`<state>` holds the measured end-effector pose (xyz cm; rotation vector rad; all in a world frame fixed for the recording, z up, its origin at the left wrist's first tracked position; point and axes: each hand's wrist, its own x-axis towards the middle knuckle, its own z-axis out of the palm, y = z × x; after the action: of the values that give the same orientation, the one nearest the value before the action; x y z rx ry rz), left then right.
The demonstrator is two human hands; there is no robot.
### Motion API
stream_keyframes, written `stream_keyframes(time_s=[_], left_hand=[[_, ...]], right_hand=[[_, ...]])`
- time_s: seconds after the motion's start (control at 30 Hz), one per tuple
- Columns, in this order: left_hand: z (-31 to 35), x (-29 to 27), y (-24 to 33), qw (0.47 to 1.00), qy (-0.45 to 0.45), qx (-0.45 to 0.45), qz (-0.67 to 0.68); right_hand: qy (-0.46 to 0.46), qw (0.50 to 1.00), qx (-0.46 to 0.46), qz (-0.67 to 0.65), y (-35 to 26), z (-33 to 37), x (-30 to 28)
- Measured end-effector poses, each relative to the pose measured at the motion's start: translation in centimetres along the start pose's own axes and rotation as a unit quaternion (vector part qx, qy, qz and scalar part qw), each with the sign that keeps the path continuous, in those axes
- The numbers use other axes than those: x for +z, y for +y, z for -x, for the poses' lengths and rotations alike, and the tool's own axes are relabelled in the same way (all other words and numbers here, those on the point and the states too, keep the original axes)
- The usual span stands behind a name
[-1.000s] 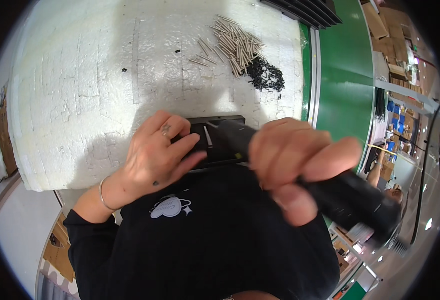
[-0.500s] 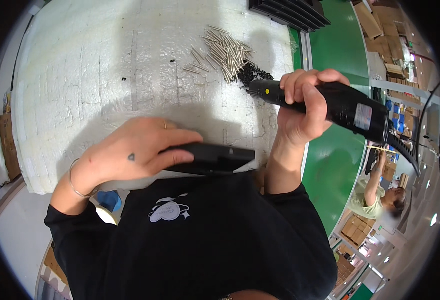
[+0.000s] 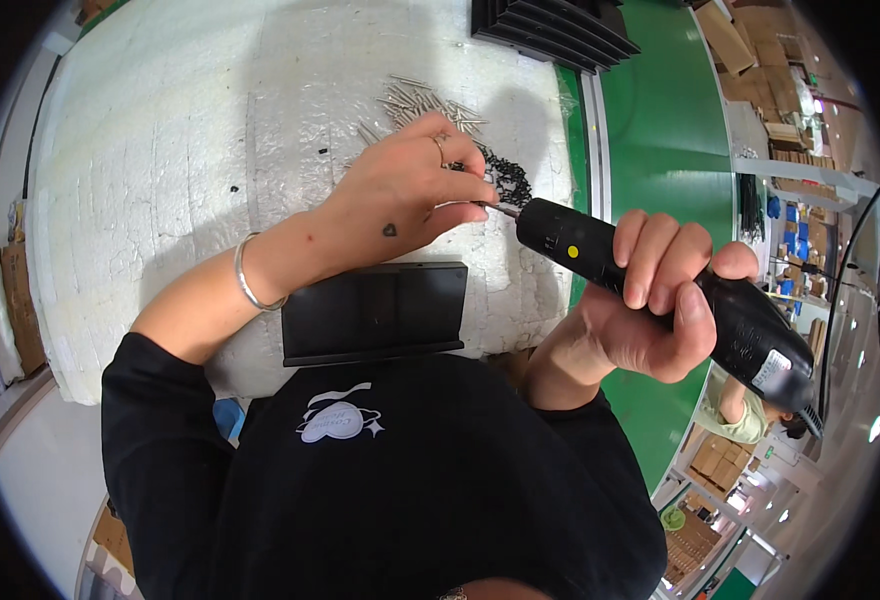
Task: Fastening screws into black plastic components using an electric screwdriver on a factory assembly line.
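Note:
My right hand (image 3: pixel 660 300) is wrapped around a black electric screwdriver (image 3: pixel 555 235) with a yellow dot, its metal bit pointing left. Thumb and fingers of my left hand (image 3: pixel 395 190) are pinched together at the tip of that bit; what lies between them is too small to make out. A pile of small black screws (image 3: pixel 510 182) lies just beyond the bit. Past my left hand is a heap of thin silver pins (image 3: pixel 410 98), partly covered by that hand. Close to my body, a black rectangular panel (image 3: pixel 375 312) rests on the padded table, below my left wrist.
White wrapped foam padding (image 3: pixel 160 140) covers the table. Black ribbed parts (image 3: pixel 555 30) are stacked at the far right, beside a green surface (image 3: pixel 665 120). Two tiny black pieces lie loose on the padding. Another person (image 3: pixel 740 410) is in the background at right.
My left hand has left the black panel and moved up and right to the bit. The panel now lies flatter. The screwdriver has moved down and right, away from the screws.

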<state>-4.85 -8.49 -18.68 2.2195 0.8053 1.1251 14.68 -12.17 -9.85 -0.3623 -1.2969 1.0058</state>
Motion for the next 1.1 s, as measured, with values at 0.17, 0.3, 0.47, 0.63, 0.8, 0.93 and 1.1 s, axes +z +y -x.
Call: stream_keyframes(time_s=[0.17,0.3,0.47,0.63,0.8,0.93,1.1], left_hand=[[-0.5,0.4,-0.4,0.999,0.011,0.034,-0.019],[-0.9,0.2,0.3,0.999,0.016,0.029,-0.018],[-0.7,-0.1,1.0,0.999,0.042,0.028,-0.012],[0.4,-0.2,1.7,0.999,-0.011,0.039,-0.017],[2.8,-0.3,3.0,0.999,0.019,-0.02,-0.046],[3.2,-4.1,0.4,0.99,-0.009,-0.065,-0.125],[3.1,-5.7,-1.6,0.963,-0.082,-0.073,-0.246]], right_hand=[[0.026,0.999,-0.021,-0.01,-1.2,0.1,-0.6],[0.02,1.0,-0.005,-0.014,-1.5,0.1,-0.3],[0.007,1.0,0.008,-0.021,-1.3,0.1,-0.2],[-0.087,0.996,0.009,-0.026,-1.5,0.0,-0.3],[-0.164,0.983,0.048,-0.061,-0.4,0.8,-0.3],[-0.049,0.997,0.025,-0.046,0.1,2.0,0.3],[-0.057,0.997,0.02,-0.048,0.1,1.5,0.9]])
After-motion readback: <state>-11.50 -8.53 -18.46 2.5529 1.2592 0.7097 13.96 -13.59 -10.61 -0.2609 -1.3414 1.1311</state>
